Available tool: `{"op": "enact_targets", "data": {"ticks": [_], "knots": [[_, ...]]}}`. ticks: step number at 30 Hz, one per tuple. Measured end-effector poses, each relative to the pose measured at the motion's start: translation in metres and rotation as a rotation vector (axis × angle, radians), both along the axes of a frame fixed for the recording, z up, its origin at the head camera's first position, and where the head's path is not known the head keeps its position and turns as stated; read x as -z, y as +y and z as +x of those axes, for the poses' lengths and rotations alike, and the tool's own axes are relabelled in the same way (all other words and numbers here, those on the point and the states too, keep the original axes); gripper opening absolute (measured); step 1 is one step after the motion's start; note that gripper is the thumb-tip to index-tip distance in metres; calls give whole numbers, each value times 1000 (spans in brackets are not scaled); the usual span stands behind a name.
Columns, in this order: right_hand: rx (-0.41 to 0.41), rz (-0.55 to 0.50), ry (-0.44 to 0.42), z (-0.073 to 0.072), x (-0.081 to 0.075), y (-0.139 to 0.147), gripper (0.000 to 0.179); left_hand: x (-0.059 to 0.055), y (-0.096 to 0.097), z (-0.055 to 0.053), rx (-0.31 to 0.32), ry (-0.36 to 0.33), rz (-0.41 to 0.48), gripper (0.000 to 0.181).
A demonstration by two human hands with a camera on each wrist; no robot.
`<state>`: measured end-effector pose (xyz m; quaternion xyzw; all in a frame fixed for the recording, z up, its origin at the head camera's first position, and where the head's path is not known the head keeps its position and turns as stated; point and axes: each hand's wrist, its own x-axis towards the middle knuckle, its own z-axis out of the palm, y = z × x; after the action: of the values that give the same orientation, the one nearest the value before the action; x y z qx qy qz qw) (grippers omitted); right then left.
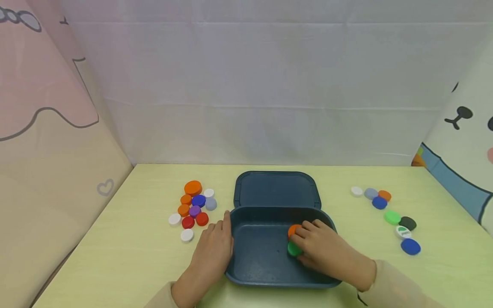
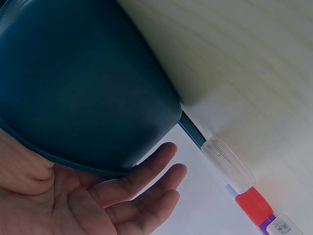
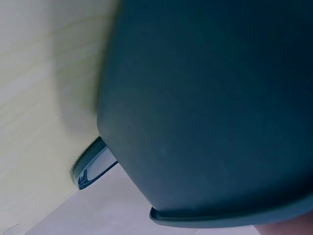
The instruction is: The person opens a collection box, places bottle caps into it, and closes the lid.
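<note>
A dark blue rectangular box point(image 1: 258, 244) stands on the table in the head view. My left hand point(image 1: 215, 244) rests against its left rim; in the left wrist view the fingers point(image 2: 142, 183) extend loosely past the outer wall. Inside the box's right half, my right hand point(image 1: 323, 248) has its fingers bent over an orange bottle cap point(image 1: 294, 230) and a green bottle cap point(image 1: 294, 249), holding them; the hand hides part of both. The right wrist view mostly shows the box's outer wall point(image 3: 205, 117), with a sliver of hand at the bottom right corner.
A matching lid point(image 1: 277, 188) lies behind the box. Several orange, red, white, blue and purple caps point(image 1: 194, 211) are grouped on the left of the table. To the right lie more caps, including a light green one point(image 1: 392, 217) and a black one point(image 1: 407, 223).
</note>
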<state>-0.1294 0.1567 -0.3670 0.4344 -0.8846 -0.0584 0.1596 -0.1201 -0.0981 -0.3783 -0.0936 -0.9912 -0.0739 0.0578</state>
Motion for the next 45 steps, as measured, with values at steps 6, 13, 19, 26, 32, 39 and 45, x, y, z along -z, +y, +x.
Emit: {"op": "enact_targets", "data": {"ticks": [6,13,19,26,32,39,45], "knots": [[-23,26,-18,1,-1,-1,39,1,0,-1,0,4,2,59],[-40,51,-16,1,2,-2,41,1,0,-1,1,-3,8,60],[-36,53,7,1,4,-2,41,1,0,-1,2,-2,11,60],[-25,64,-1,0,5,-1,41,2,0,-1,-3,-6,11,59],[-28,37,-1,0,3,0,36,3,0,-2,-5,-5,10,59],[-5,-44,-9,-2,-2,1,25,2,0,-2,-5,-5,10,59],[32,-59,-10,-4,-8,6,26,1,0,-2,-11,-25,15,59]]}}
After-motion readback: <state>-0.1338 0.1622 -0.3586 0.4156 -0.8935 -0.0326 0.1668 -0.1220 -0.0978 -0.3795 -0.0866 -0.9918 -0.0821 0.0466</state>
